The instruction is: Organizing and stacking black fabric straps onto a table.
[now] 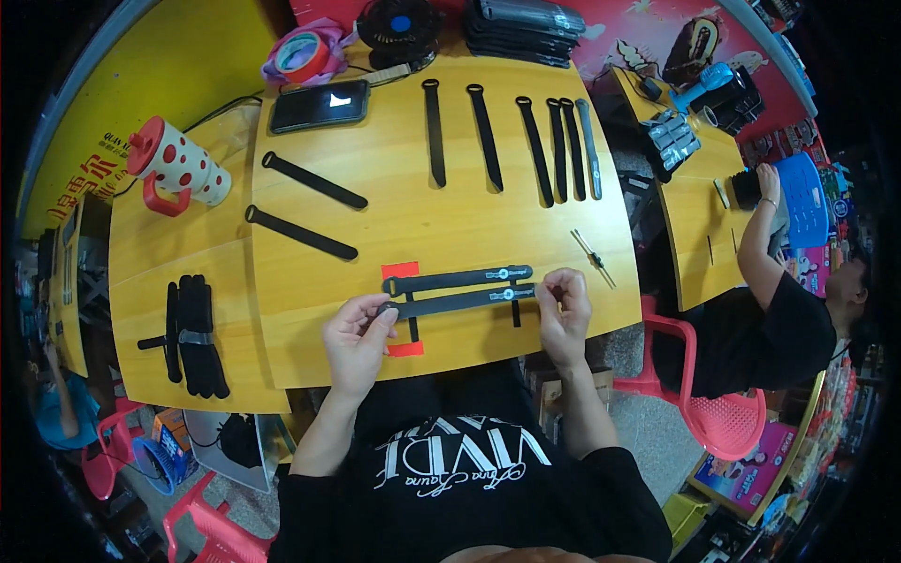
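A black hook-and-loop strap (455, 302) with a small pale label is stretched level between my hands. My left hand (355, 340) pinches its left end; my right hand (565, 314) has closed fingers at its right end. Just beyond it lies a second strap (450, 281), parallel, with an end ring at the left. Two narrow black strips (515, 315) run crosswise beneath the pair. Red tape pieces (405, 349) are on the wooden table (338, 272) around the left strip. Farther off, several loose ringed straps (483, 136) are laid out, two of them slanting (314, 178) at the left.
A bundle of black straps (199, 333) lies at the left. Behind are a spotted tumbler (178, 167), phone (319, 105), tape roll (302, 56), fan (399, 28) and stacked straps (521, 33). A small pointed tool (591, 253) lies right. Another person (751, 328) works at the right table.
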